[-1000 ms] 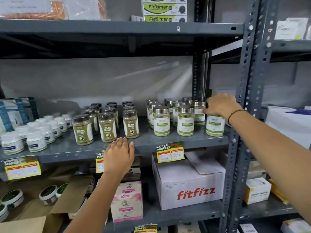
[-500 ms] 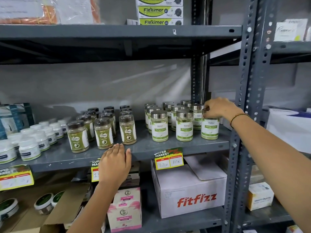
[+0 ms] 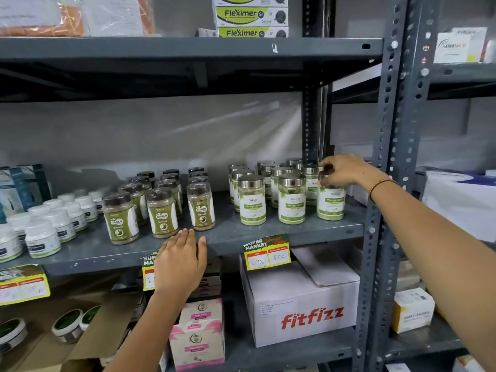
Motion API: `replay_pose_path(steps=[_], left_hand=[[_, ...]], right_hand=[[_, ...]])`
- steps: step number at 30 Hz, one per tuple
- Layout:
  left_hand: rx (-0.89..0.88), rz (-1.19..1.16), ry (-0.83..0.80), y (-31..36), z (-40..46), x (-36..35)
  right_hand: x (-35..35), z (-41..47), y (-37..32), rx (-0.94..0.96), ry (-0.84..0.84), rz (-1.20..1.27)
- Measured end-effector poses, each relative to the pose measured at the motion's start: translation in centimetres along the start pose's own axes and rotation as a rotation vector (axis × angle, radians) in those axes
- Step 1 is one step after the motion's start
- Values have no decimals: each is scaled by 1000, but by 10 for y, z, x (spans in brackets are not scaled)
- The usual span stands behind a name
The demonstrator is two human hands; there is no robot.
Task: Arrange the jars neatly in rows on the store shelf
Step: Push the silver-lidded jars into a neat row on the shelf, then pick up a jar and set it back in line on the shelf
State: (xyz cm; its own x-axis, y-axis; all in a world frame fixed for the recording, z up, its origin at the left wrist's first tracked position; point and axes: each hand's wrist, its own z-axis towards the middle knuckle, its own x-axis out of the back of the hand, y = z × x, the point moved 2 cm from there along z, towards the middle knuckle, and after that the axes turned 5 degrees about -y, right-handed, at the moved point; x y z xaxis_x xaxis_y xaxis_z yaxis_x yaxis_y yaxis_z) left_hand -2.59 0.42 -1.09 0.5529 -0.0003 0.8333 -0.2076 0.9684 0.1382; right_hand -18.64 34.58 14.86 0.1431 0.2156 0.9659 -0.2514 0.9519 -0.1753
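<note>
Three silver-lidded jars in the front row on the grey shelf [image 3: 281, 233], the rightmost jar [image 3: 330, 202] clamped at its lid by the right hand [image 3: 342, 171]. Behind them, further silver lids, overlapping, count unclear. Left of these, three brown-lidded jars [image 3: 162, 214] in front, more behind. Left hand [image 3: 181, 260] flat, fingers together, on the shelf edge, gripping nothing.

White carton [image 3: 303, 304] reads "fitfizz"; green boxes [image 3: 252, 16] "Fleximer"; brown-lidded jars [image 3: 161, 214] "CASKA".
</note>
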Motion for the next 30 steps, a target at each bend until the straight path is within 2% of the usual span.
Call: replay_pose_path(steps=[5,6,8,12,22,30], left_hand=[[-3,6,-1,1,0,2],[-5,5,-2,1,0,2],[-5,2,-1,1,0,2],[-5,5,-2,1,0,3],[-14,17,6,1,-1,4],[-9,13,13,0,0,2]], right_hand=[[1,-9,-21,184,324,145],[0,-11,-29,228,322,151],[-6,-12,-45,266,217,117],[-17,-10,-57,255,67,5],[-22,0,-57,257,22,124],[-22,2,-57,252,50,102]])
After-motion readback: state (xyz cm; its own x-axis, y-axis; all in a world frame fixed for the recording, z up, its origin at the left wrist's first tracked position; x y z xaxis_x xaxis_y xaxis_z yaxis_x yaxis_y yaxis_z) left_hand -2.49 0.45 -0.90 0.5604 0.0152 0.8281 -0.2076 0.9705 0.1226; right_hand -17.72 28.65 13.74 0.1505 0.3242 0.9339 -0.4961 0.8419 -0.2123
